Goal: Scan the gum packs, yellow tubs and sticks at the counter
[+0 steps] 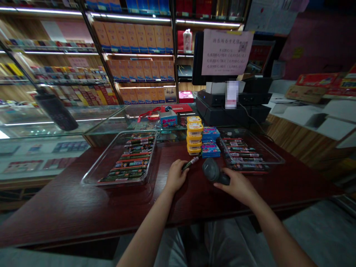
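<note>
Head view, can someone break down what the hands are doing at this desk (155, 211)?

Sure. The left hand (177, 174) has a slim wrapped stick (193, 161) pinched at its near end, thumb against fingers. Far end is near the foot of the yellow tubs (194, 134) and blue boxes (210, 142). Can't tell if it's touching the wood.

And the right hand (236, 185)?

Curled around the grip of a handheld scanner (213, 172), head of it over near the stick, the two apart.

How would that stick handle, you reckon?

Light, I'd guess, and fairly stiff lengthwise. Wrapper could be slick, and it might roll if let go. No clue what's inside, so I'd go easy on squeezing. Holding one end, like here, leaves most of the label bare. Similar ones lie in the left tray (110, 155) and right tray (263, 150) btw.

Scanner?

Probably hard plastic, a bit top-heavy. Grab the grip, keep fingers off the front.
</note>
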A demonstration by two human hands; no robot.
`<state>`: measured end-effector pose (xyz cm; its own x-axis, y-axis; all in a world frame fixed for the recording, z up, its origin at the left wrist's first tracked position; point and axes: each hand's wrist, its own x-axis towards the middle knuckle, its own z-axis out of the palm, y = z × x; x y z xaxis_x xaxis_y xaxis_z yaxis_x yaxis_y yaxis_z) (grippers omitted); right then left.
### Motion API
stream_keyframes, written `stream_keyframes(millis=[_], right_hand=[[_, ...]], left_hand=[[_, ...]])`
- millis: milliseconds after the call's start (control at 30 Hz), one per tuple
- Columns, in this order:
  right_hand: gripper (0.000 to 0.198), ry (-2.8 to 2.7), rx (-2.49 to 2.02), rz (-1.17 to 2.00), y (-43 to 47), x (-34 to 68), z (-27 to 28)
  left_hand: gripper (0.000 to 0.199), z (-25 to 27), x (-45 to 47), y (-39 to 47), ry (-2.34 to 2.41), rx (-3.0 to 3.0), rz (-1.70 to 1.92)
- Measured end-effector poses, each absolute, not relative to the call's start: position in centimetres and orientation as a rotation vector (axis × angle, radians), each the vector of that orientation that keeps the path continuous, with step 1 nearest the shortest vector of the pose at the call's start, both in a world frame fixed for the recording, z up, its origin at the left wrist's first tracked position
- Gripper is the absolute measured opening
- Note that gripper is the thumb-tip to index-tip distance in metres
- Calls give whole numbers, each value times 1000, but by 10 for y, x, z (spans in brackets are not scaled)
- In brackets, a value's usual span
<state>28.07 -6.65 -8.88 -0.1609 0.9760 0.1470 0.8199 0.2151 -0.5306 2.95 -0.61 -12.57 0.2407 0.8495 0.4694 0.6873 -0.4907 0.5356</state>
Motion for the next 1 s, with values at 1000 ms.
stream_keyframes(millis=[1000], right_hand=[[35,-2152,-1834,-75,-20,251,-132]], left_hand=[[39,-33,204,43,889,2592,763]])
